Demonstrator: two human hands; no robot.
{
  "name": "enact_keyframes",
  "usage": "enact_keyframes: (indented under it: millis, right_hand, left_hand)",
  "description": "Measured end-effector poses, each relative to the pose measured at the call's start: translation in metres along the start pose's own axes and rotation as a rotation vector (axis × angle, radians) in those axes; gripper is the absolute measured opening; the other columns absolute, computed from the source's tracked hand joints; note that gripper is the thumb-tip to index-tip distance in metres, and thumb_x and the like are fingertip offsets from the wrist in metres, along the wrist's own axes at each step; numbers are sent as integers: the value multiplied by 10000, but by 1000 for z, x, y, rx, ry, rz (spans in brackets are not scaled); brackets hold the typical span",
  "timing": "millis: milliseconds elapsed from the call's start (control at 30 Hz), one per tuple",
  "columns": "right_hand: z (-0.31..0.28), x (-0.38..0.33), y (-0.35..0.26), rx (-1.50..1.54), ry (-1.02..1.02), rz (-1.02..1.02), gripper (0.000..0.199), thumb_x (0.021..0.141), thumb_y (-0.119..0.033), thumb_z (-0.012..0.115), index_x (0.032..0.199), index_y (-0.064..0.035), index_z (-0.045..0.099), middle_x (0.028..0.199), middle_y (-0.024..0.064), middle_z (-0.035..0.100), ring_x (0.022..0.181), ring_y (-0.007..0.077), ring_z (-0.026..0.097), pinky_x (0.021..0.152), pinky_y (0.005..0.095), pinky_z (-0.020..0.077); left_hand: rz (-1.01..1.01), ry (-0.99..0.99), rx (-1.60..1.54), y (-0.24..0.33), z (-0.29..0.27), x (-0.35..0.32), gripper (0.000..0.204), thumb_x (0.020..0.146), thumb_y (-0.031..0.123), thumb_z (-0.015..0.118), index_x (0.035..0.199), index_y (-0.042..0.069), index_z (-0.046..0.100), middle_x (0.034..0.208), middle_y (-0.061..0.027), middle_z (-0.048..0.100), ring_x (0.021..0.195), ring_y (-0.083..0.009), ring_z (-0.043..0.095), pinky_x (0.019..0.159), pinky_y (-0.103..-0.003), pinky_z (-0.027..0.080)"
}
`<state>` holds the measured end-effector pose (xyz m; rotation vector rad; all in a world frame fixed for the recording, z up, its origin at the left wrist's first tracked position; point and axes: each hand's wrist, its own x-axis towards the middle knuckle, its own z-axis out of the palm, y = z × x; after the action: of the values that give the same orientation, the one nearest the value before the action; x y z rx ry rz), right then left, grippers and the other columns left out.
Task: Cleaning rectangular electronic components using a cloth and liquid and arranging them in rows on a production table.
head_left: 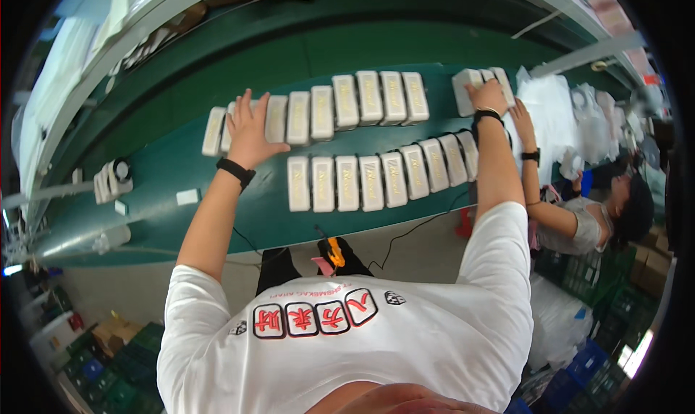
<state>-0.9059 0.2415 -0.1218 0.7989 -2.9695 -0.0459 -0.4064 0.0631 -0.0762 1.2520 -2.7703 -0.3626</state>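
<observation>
Two rows of cream-white oblong cases with rounded corners and gold lettering lie on a green bench. My left hand (250, 133) rests open, fingers spread, over the left part of the far row (344, 102), partly covering the cases there. One white case (213, 131) shows to the left of that hand. Off to the right, my right hand (489, 97) curls its fingers over a small group of similar white cases (465, 94), gripping one of them. Its fingertips are partly hidden. The near row (347, 184) curves toward my right forearm, untouched by either hand.
A co-worker's hand (523, 124) reaches in beside my right hand. Clear plastic bags (552, 117) lie at the right. More white parts (112, 181) and a small white block (188, 197) sit on the left of the green bench (217, 226). Dark cables hang at its front edge.
</observation>
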Motion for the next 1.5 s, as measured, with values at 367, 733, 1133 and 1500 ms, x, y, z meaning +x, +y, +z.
enact_keyframes:
  millis: [367,733,1133,1500]
  right_hand:
    - [4,-71,-54,574,-475,-280,955,736,-655,687,1334,61,483,1231,259,603,1146,360,589,982,388,451]
    - [12,-62,-37,535,-421,-174,984,705,-600,731,1346,94,457,1314,287,542,1234,365,532,1033,378,416]
    - [-17,-93,-8,371,-27,-271,522,847,-329,673,1213,30,578,1150,265,620,1067,374,614,903,423,487]
    - [2,-317,90,969,-542,-112,186,880,-131,638,995,10,675,861,69,693,792,130,613,731,291,499]
  left_hand:
    - [-599,45,-747,-162,28,-5,992,643,402,879,1383,-61,406,1284,-217,576,1166,-306,581,975,-347,464]
    - [-490,24,-821,-111,50,10,860,669,384,868,1306,-71,511,1174,-188,653,1060,-247,645,930,-324,489]
    - [-433,-64,-851,-55,78,10,761,767,402,796,1314,-40,505,1194,-181,639,1063,-231,631,904,-312,488]
    - [-493,-54,-1107,-64,75,-145,448,860,270,724,1192,12,568,1132,-105,641,1005,-188,624,873,-313,504]
